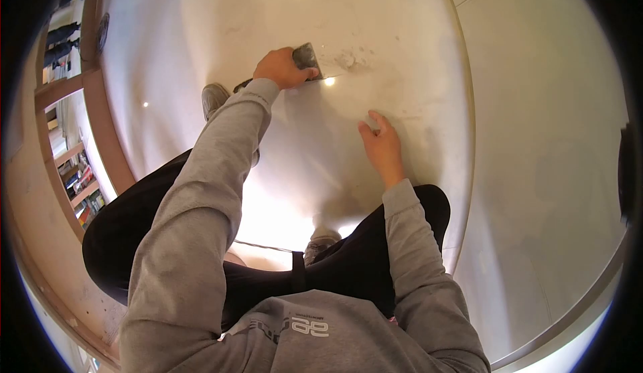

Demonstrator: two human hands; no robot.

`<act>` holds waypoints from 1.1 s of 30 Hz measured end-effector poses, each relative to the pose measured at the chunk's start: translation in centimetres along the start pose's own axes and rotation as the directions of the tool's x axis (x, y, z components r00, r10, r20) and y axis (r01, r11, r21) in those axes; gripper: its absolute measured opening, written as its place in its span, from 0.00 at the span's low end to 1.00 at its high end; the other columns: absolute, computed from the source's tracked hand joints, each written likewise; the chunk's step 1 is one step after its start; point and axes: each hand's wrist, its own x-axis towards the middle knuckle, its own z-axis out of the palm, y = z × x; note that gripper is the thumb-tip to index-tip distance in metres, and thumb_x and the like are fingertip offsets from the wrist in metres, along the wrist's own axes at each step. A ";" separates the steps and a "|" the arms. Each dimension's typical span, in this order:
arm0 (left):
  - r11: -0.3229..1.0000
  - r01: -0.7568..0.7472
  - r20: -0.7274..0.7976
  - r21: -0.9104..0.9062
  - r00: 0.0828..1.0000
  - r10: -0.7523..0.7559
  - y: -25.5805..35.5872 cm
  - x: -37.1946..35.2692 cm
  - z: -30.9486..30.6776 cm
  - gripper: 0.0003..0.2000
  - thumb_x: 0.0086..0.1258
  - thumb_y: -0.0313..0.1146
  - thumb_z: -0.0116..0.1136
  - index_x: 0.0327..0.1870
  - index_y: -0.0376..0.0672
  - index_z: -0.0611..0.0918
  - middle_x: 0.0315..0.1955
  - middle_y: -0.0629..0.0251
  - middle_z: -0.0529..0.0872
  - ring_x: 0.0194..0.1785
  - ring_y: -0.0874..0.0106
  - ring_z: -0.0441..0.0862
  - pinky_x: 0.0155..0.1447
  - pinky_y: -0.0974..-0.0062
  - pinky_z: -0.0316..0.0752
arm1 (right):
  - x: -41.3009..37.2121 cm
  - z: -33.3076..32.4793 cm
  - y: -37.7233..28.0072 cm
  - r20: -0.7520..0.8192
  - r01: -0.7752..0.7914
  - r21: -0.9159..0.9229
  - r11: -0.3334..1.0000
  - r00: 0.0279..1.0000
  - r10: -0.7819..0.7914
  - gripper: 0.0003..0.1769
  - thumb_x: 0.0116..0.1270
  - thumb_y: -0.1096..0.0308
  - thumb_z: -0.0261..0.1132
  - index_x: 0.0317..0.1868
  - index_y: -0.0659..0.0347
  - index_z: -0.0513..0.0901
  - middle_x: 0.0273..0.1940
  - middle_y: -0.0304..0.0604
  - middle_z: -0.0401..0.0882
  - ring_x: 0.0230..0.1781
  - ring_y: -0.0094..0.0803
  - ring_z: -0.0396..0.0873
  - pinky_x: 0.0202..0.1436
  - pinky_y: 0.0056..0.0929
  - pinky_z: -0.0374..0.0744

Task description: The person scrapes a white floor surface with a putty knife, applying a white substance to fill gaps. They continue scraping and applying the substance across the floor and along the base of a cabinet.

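My left hand is closed around a scraper with a wide, dark, stained blade. Its thumb presses along the blade, and most of the grip is hidden under the fingers. The blade lies at the pale, glossy floor. Just to its right, a grey smudge with small crumbs marks the surface. My right hand hovers over the floor lower and to the right, holding nothing, with thumb and fingers apart and slightly bent.
My shoe is left of the scraper, and another shoe shows below, between my knees. Along the left runs a brown wooden frame with shelves of items behind it. A pale panel borders the right side.
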 end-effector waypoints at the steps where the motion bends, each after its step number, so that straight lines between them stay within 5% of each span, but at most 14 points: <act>1: 1.000 0.008 0.013 0.002 1.000 -0.008 0.0 -0.2 0.2 0.37 0.52 0.63 0.69 0.50 0.34 0.84 0.44 0.50 0.88 0.50 0.56 0.86 0.56 0.64 0.79 | -0.5 0.4 -0.1 -0.024 0.032 -0.003 0.999 0.999 -0.032 0.29 0.66 0.55 0.68 0.63 0.62 0.78 0.25 0.40 0.79 0.25 0.26 0.75 0.34 0.29 0.75; 5: 1.000 0.027 -0.035 -0.011 0.999 -0.027 -2.8 0.4 0.4 0.36 0.52 0.63 0.69 0.47 0.34 0.84 0.43 0.48 0.88 0.50 0.55 0.86 0.55 0.63 0.79 | 0.0 0.7 0.3 -0.002 0.137 -0.085 0.987 0.990 -0.138 0.29 0.66 0.55 0.68 0.63 0.62 0.78 0.25 0.41 0.80 0.25 0.27 0.75 0.35 0.30 0.76; 7: 0.997 -0.007 -0.056 -0.072 0.998 0.003 -2.6 1.2 0.8 0.36 0.52 0.63 0.69 0.46 0.34 0.83 0.42 0.47 0.87 0.49 0.54 0.85 0.54 0.62 0.79 | -0.3 -0.5 -0.3 0.033 -0.103 0.002 0.995 0.994 0.103 0.29 0.63 0.53 0.69 0.61 0.60 0.80 0.31 0.47 0.82 0.30 0.34 0.80 0.42 0.35 0.79; 10: 0.995 0.096 -0.063 0.034 0.994 -0.094 0.9 0.7 0.7 0.36 0.52 0.63 0.69 0.47 0.34 0.84 0.44 0.48 0.88 0.50 0.55 0.85 0.56 0.63 0.79 | -0.8 0.5 -2.5 0.063 -0.082 0.047 0.996 0.995 0.079 0.29 0.63 0.54 0.69 0.62 0.59 0.80 0.27 0.44 0.80 0.28 0.33 0.79 0.39 0.35 0.78; 13: 0.999 -0.048 -0.092 -0.020 0.995 0.046 -1.5 1.2 1.1 0.36 0.52 0.63 0.69 0.46 0.34 0.83 0.43 0.47 0.88 0.50 0.54 0.85 0.56 0.62 0.79 | -0.8 -0.1 -1.0 0.076 -0.042 -0.094 0.995 0.996 0.050 0.29 0.63 0.55 0.69 0.62 0.58 0.79 0.26 0.43 0.80 0.26 0.32 0.78 0.37 0.34 0.78; 14: 1.000 0.004 -0.043 -0.029 0.999 -0.006 -1.9 0.8 -0.1 0.35 0.52 0.62 0.69 0.47 0.36 0.84 0.43 0.48 0.88 0.50 0.54 0.85 0.56 0.61 0.79 | -0.2 -0.7 -0.9 0.063 -0.049 -0.092 0.995 0.997 0.055 0.29 0.63 0.55 0.69 0.62 0.58 0.79 0.26 0.43 0.80 0.26 0.32 0.78 0.37 0.34 0.78; 17: 0.997 0.071 -0.026 0.003 0.997 -0.071 0.7 -0.1 -0.6 0.35 0.53 0.62 0.69 0.50 0.36 0.83 0.45 0.47 0.87 0.52 0.55 0.85 0.58 0.62 0.78 | -0.4 -0.1 -1.1 -0.056 -0.085 0.098 0.991 0.994 0.091 0.30 0.64 0.57 0.70 0.63 0.60 0.78 0.20 0.38 0.75 0.22 0.23 0.72 0.30 0.30 0.73; 19: 0.992 0.093 -0.062 0.088 0.994 -0.088 0.6 -0.4 0.0 0.35 0.54 0.61 0.69 0.50 0.36 0.83 0.46 0.48 0.87 0.52 0.55 0.85 0.58 0.62 0.78 | -1.0 0.6 -2.4 0.084 -0.015 -0.047 0.999 0.996 0.019 0.29 0.62 0.56 0.70 0.62 0.59 0.79 0.22 0.41 0.77 0.23 0.31 0.75 0.36 0.35 0.77; 22: 1.000 -0.002 -0.090 0.007 0.996 0.002 -0.3 0.7 0.3 0.34 0.54 0.61 0.69 0.48 0.36 0.83 0.44 0.47 0.87 0.52 0.54 0.85 0.57 0.60 0.78 | -0.3 -0.9 0.3 0.015 -0.039 -0.045 0.998 0.999 0.040 0.29 0.63 0.58 0.71 0.62 0.60 0.79 0.19 0.38 0.74 0.20 0.24 0.71 0.27 0.31 0.72; 26: 0.993 0.082 -0.066 0.086 0.995 -0.076 1.9 -0.5 0.3 0.35 0.54 0.61 0.69 0.51 0.35 0.83 0.44 0.50 0.88 0.51 0.55 0.85 0.58 0.62 0.78 | -0.8 0.4 -1.2 -0.035 0.018 0.093 0.995 0.999 -0.015 0.29 0.63 0.58 0.71 0.62 0.60 0.79 0.19 0.38 0.74 0.20 0.25 0.72 0.28 0.31 0.73; 29: 0.999 0.042 -0.070 -0.007 0.997 -0.043 -0.4 -0.7 0.6 0.34 0.55 0.60 0.69 0.50 0.36 0.82 0.47 0.49 0.87 0.53 0.55 0.84 0.57 0.62 0.79 | -0.6 0.1 -0.9 0.014 0.121 -0.093 0.988 0.993 -0.120 0.28 0.63 0.58 0.71 0.62 0.59 0.79 0.20 0.38 0.74 0.20 0.25 0.73 0.29 0.31 0.74; 31: 1.000 0.027 -0.017 0.007 0.999 -0.027 -0.2 -0.1 0.1 0.33 0.55 0.60 0.69 0.48 0.36 0.82 0.46 0.50 0.87 0.53 0.55 0.84 0.56 0.61 0.79 | -0.3 -1.3 -0.2 -0.060 -0.073 0.026 0.997 0.995 0.075 0.28 0.62 0.58 0.71 0.62 0.57 0.79 0.21 0.38 0.75 0.21 0.26 0.73 0.30 0.31 0.75; 33: 0.993 0.110 -0.031 0.042 0.994 -0.108 2.0 -0.8 -0.6 0.34 0.55 0.60 0.69 0.50 0.36 0.82 0.47 0.51 0.87 0.53 0.56 0.84 0.57 0.60 0.78 | -1.0 0.2 -1.0 -0.024 -0.029 -0.011 1.000 0.999 0.029 0.28 0.62 0.58 0.71 0.62 0.57 0.79 0.21 0.38 0.75 0.21 0.25 0.73 0.31 0.31 0.75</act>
